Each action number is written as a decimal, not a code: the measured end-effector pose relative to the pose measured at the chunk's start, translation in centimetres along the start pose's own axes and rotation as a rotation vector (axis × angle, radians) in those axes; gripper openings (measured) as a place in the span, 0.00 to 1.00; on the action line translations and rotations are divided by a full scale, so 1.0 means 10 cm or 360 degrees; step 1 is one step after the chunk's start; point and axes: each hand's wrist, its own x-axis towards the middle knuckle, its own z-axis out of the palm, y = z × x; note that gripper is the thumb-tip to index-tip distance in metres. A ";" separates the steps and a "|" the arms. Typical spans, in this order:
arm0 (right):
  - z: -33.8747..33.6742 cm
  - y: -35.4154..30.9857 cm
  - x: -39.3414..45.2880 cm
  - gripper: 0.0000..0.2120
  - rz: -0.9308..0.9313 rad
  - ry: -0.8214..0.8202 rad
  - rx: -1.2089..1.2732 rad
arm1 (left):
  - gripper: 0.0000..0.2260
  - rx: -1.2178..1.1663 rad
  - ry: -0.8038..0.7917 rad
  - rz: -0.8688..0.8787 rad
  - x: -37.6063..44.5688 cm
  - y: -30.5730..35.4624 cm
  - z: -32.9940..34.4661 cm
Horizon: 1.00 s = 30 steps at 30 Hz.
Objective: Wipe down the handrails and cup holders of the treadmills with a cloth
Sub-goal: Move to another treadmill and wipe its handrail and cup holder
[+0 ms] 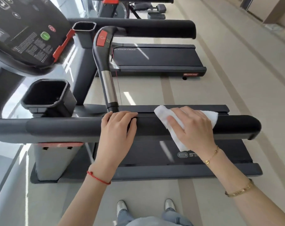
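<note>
Near treadmill's side handrail (73,128) is a thick matte black padded bar, rounded cap at its free end, grey trim under it; long axis runs left-right across the view, free end pointing right, the other end curving up-left toward the console (22,30). White cloth (172,121) is draped over the handrail right of centre, crumpled, one flap hanging down the near side, another bit sticking out past the fingers on the far side. Right hand (192,126) lies flat on the cloth, fingers spread and roughly straight, pressing it onto the bar; thumb also on the cloth, no curl round it. Left hand (119,128) rests on the bare handrail just left of the cloth, fingers straight and laid over the top of the bar, holding nothing; hands close but apart. Red string bracelet on left wrist, gold chain and gold bangle on right arm. A second handle (106,67), black with a chrome section and red button, comes down from the console and meets the frame just above the left fingers. Square black cup holder (47,95) sits left of that, below the console; a second cup holder (83,28) higher up. Belt deck (154,155) lies below the rail. Another treadmill (156,57) stands beyond, parallel, its own handrail also pointing right. Person's shoes visible at bottom on the pale floor (236,95).
</note>
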 end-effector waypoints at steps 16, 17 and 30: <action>-0.47 1.44 -0.19 0.19 -0.0152 -0.0116 0.0147 | 0.10 0.0094 0.0020 -0.0121 0.12 1.47 0.94; -0.48 1.52 -0.22 0.18 -0.0173 -0.0089 0.0168 | 0.10 0.0104 0.0018 -0.0127 0.13 1.53 0.98; -0.56 1.91 -0.16 0.15 0.0327 -0.0375 0.0816 | 0.11 0.0152 -0.0034 -0.0110 0.21 2.00 1.30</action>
